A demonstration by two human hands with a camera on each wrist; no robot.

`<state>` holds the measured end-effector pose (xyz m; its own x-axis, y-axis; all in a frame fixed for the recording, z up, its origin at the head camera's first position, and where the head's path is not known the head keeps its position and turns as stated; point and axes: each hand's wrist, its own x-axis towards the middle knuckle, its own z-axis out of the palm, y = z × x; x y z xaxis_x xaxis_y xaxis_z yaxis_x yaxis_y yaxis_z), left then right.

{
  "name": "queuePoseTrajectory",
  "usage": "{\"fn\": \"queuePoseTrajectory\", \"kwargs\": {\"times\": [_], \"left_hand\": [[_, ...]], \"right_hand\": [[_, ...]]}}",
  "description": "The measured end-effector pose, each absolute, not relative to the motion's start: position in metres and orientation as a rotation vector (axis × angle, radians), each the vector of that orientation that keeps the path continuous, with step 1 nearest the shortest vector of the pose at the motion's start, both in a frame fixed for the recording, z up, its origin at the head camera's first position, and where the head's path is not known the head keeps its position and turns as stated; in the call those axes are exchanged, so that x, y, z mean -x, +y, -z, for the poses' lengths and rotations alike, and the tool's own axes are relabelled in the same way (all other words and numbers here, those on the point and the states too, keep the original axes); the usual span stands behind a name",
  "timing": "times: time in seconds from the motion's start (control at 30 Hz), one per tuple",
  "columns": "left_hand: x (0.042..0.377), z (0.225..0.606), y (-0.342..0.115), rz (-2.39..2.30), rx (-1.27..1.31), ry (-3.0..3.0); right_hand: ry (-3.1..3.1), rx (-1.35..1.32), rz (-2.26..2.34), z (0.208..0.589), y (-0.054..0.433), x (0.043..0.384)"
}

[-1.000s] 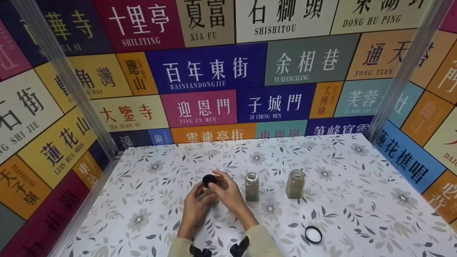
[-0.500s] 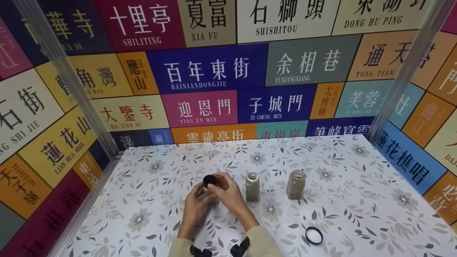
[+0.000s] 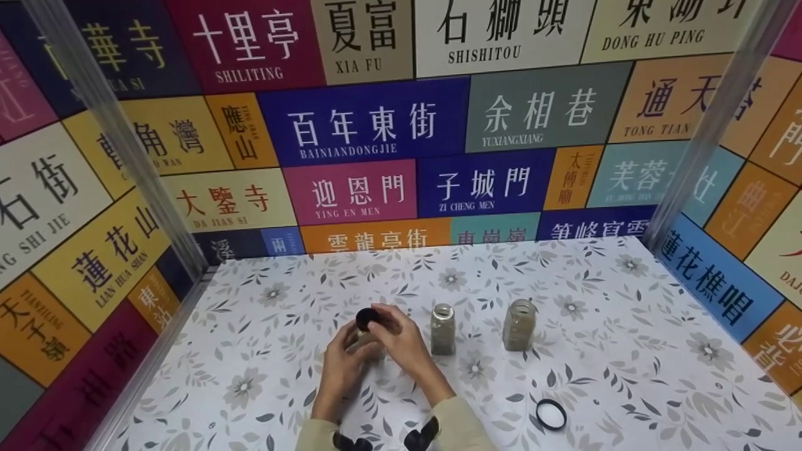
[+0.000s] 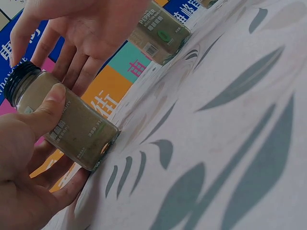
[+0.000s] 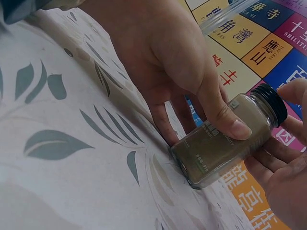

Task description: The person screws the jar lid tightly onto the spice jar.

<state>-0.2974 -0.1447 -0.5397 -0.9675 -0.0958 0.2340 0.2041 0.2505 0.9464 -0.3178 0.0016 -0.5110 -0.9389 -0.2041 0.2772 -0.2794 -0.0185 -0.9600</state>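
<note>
My left hand (image 3: 343, 371) grips a square glass jar of brownish powder (image 4: 72, 120), its thumb laid across the label. The jar is tilted in the wrist views, and whether its base touches the table I cannot tell. On its mouth sits a black screw lid (image 3: 367, 319). My right hand (image 3: 404, 346) holds that lid between thumb and fingers; in the right wrist view its fingertips (image 5: 288, 91) are at the lid's edge. Just right of the hands stands an uncapped jar (image 3: 443, 330), marked PEPPER in the left wrist view. Farther right is another uncapped jar (image 3: 519, 326).
A black ring-shaped piece with a white middle (image 3: 551, 414) lies at the front right, perhaps an upturned lid. White cloth with grey leaves and flowers (image 3: 263, 332) covers the table. Panels of colourful signs (image 3: 363, 119) rise behind and at both sides, with clear posts (image 3: 695, 119) at the corners.
My right fingers have shifted very slightly at the lid. The left hand, the held jar and the two standing jars stay where they were.
</note>
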Motion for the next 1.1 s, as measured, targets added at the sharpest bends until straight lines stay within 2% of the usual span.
{"fn": "queuePoseTrajectory", "kwargs": {"times": [1.1], "left_hand": [[0.2978,0.5411,-0.1459,1.728,0.121,-2.302]], "right_hand": [[-2.088,-0.531,-2.206,0.5118,-0.0009,0.3188]]}}
